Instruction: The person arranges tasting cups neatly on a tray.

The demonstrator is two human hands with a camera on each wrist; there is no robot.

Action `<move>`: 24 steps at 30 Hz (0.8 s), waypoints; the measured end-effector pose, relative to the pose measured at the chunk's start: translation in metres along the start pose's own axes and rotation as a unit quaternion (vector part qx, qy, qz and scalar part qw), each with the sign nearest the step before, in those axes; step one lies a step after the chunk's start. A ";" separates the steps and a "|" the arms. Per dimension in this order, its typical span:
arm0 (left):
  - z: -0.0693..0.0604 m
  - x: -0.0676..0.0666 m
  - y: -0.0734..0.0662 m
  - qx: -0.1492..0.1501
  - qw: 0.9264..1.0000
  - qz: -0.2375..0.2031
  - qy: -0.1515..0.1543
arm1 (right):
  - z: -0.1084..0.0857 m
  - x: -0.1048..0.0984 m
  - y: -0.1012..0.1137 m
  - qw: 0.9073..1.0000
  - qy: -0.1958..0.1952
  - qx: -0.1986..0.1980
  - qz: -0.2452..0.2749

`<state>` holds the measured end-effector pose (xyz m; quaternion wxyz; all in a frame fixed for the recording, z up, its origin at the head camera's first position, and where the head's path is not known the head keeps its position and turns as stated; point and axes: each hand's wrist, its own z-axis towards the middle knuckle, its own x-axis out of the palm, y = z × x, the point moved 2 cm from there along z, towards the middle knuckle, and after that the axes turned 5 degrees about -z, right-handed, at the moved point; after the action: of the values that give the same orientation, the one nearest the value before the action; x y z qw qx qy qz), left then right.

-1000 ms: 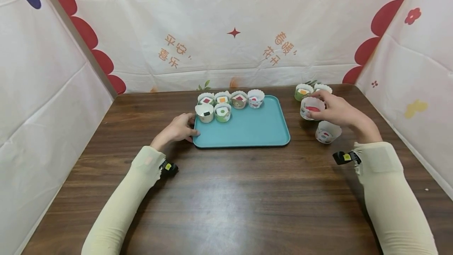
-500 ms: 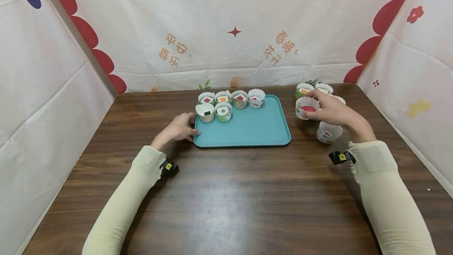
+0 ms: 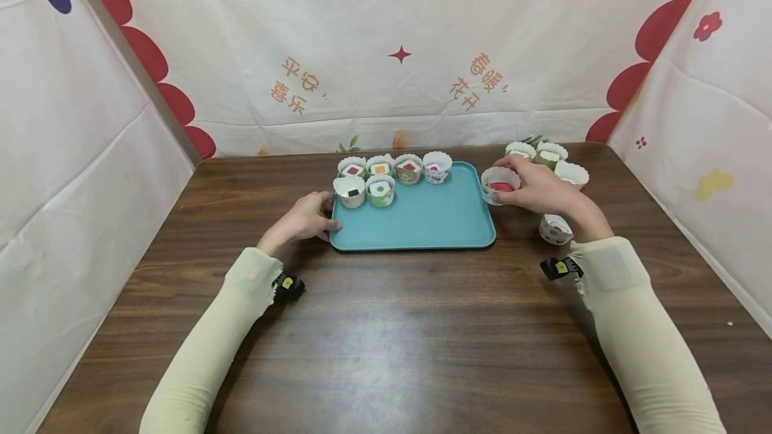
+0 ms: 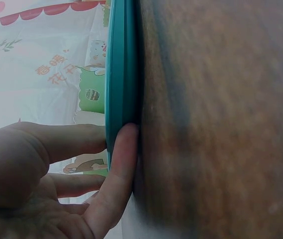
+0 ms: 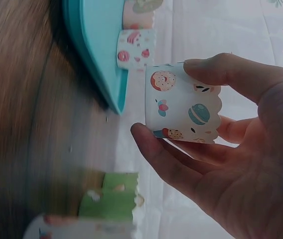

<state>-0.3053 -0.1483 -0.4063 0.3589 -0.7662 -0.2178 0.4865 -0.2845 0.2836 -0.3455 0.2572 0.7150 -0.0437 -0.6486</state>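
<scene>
Paper cups [image 3: 350, 201] are counted at eleven: six on one blue tray [image 3: 431, 220], four on the table [image 3: 374, 327], and one lifted in the right hand [image 3: 537, 186]. Nearest, two pale sleeves [image 3: 205, 340] are stretched over the table, one at each side, so the two hands are kept well apart. One printed cup [image 3: 553, 233] is stood alone at the right, partly hidden behind the right wrist. The tray's left edge is clamped by the left hand [image 3: 306, 215], with the rim caught by thumb and fingers, probably so that the tray is kept from sliding.

A little farther, the lifted cup [image 5: 181, 103] is pinched round its side wall by the right hand, thumb on one side and fingers on the other. It is held roughly upright beside the tray's right edge, perhaps so that the one red piece [image 3: 500, 187] inside is neither touched nor tipped out.

On the tray, a front row of two cups [image 3: 380, 200] is packed at the left; behind it, four cups [image 3: 437, 175] are lined along the far edge. By this close packing, room seems to be saved toward the right.

Beyond the right hand, three cups [image 3: 574, 175] are bunched near the table's back corner; what is inside them is only partly seen. Farthest, white cloth [image 3: 362, 25] is hung, printed with one red star [image 3: 399, 54].
</scene>
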 end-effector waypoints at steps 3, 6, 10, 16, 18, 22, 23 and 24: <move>0.000 0.000 0.000 0.000 1.000 0.000 -0.001 | 0.005 0.004 0.008 1.000 0.000 -0.005 0.005; 0.000 -0.001 0.000 0.000 1.000 0.000 -0.001 | 0.010 0.009 0.016 1.000 0.001 -0.010 0.011; -0.001 0.000 0.000 -0.003 1.000 -0.003 0.001 | 0.019 0.017 0.025 1.000 0.007 -0.009 0.018; -0.002 -0.001 -0.002 -0.003 1.000 -0.004 0.003 | 0.031 0.029 0.036 0.999 0.019 -0.023 0.022; -0.002 -0.001 -0.002 -0.004 1.000 -0.005 0.001 | 0.035 0.033 0.040 0.999 0.019 -0.027 0.018; -0.002 -0.001 -0.002 -0.004 1.000 -0.006 0.001 | 0.042 0.041 0.046 0.999 0.015 -0.037 0.007; -0.001 -0.001 -0.002 -0.004 1.000 -0.008 0.001 | 0.043 0.043 0.047 0.999 0.013 -0.038 0.006; -0.001 -0.001 -0.001 -0.004 1.000 -0.008 0.001 | 0.045 0.044 0.047 0.999 0.013 -0.040 0.004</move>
<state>-0.3048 -0.1485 -0.4043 0.3601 -0.7665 -0.2252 0.4817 -0.3073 0.2111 -0.3669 0.2888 0.7123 -0.0174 -0.6394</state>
